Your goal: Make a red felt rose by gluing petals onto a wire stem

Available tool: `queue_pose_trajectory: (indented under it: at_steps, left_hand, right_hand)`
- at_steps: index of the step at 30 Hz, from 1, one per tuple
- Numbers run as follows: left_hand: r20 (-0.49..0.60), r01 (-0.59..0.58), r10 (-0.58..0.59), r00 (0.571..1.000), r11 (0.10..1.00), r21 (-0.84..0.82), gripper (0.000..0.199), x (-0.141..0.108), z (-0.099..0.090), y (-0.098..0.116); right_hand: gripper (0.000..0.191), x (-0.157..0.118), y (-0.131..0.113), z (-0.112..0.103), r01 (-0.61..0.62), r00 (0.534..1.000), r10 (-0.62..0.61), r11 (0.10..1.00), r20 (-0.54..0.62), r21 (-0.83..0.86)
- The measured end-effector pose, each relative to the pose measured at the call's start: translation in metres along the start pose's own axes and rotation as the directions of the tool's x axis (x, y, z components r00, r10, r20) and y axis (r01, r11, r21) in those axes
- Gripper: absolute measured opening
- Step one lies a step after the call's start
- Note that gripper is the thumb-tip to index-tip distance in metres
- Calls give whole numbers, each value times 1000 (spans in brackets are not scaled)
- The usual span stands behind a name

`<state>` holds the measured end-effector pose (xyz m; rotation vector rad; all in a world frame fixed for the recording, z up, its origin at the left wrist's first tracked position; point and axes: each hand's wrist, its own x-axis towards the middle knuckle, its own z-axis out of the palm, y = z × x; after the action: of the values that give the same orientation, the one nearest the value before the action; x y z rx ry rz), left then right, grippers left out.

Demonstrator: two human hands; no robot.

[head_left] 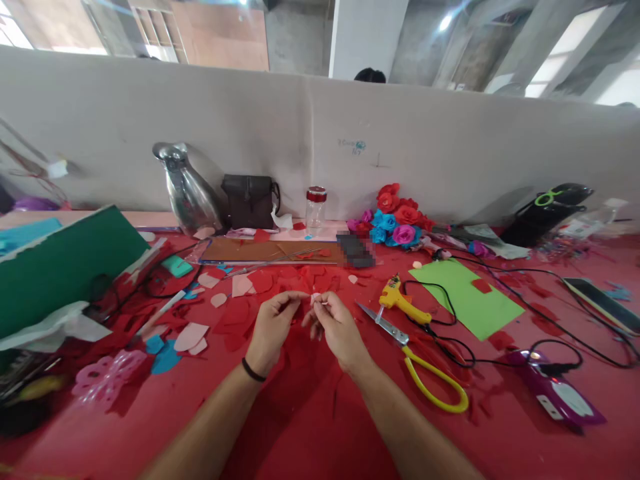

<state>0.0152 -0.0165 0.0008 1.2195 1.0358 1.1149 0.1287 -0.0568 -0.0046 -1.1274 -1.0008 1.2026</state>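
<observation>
Near the middle of the red table, my left hand (277,325) and my right hand (340,327) are close together, fingertips almost meeting. Between the thumb and fingers of my right hand is a small pale pink paper piece (315,298), partly covered by the fingers. My left hand is closed in a pinch beside that piece; what lies in its fingertips is too small to tell. Loose red paper petals (260,283) lie just beyond the hands. To the right are scissors (407,353) with yellow handles and a yellow glue gun (403,300).
Pink petals (190,337) and a green board (70,267) are at left. A steel jug (187,190), black bag (250,202), glass jar (315,210) and paper flowers (403,217) stand along the partition. Black cables run from a purple power strip (557,390) past green paper (467,297).
</observation>
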Motion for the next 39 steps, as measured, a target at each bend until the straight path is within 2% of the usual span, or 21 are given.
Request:
queue_pose_trajectory:
  at_steps: [5,9,14,17,19,22,26,32,35,39]
  left_hand:
    - [132,75,-57,990,988,-135,28,-11,6,9]
    - [99,-45,51,994,997,-62,24,-13,5,10]
    - [57,-170,164,985,978,124,14,-10,0,9]
    - [14,-181,182,983,969,166,13,-12,-1,10]
    - [-3,-177,180,984,970,168,13,-13,-1,9]
    - [4,-148,149,989,982,119,12,-14,0,8]
    - [47,-19,24,999,996,-91,12,-13,2,8]
    - [125,156,-115,985,902,-402,17,-12,1,13]
    - [143,192,-142,980,868,-458,18,-12,2,13]
    - [173,199,-136,976,880,-431,16,-12,3,12]
  right_hand:
    - [22,4,10,-4,114,990,-119,990,-72,-77]
    - [16,5,10,-6,223,972,-229,969,-54,-110]
    - [17,2,2,-3,221,975,-224,963,-1,-157]
    - [14,0,0,-3,215,971,-231,958,-68,-189]
    - [21,0,0,-5,192,968,-210,972,-135,-135]
    - [26,2,0,-8,146,979,-147,989,-139,-17]
    - [19,5,-1,-10,99,986,-90,994,-140,55]
    - [19,6,-6,-9,68,970,-41,992,-238,105]
    - [24,6,-7,-8,14,974,23,987,-225,163]
    - [36,7,-5,-8,-32,981,70,978,-181,205]
